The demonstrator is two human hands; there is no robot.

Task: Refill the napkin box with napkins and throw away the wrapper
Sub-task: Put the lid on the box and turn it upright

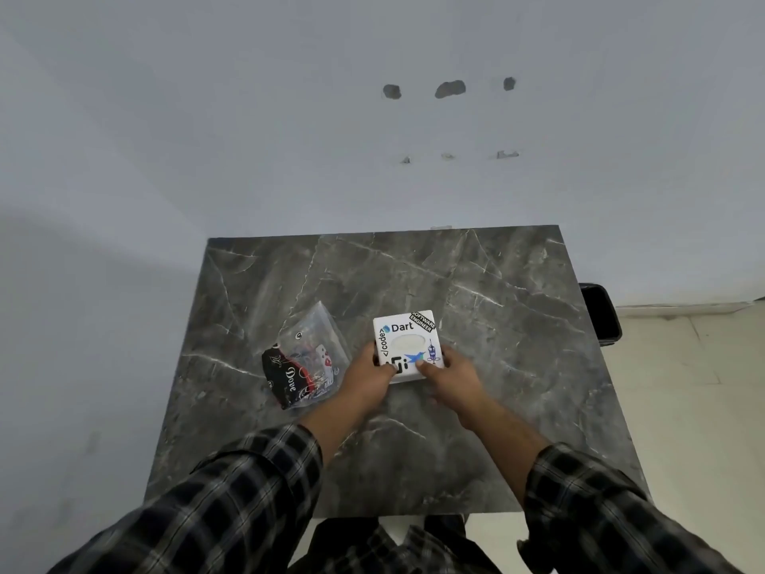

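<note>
A white square napkin box [407, 337] covered in stickers sits near the middle of the dark marble table [476, 283]. An oval slot in its top shows pale napkin paper. My left hand [372, 372] grips the box's near left corner, thumb on top. My right hand [449, 374] holds the near right corner, thumb on top too. Left of the box lies a crumpled clear plastic wrapper [304, 362] with black, red and white print; neither hand touches it.
A black bin [600, 314] stands on the floor just past the table's right edge. A pale wall rises behind the table. My plaid sleeves [232, 490] reach over the near edge.
</note>
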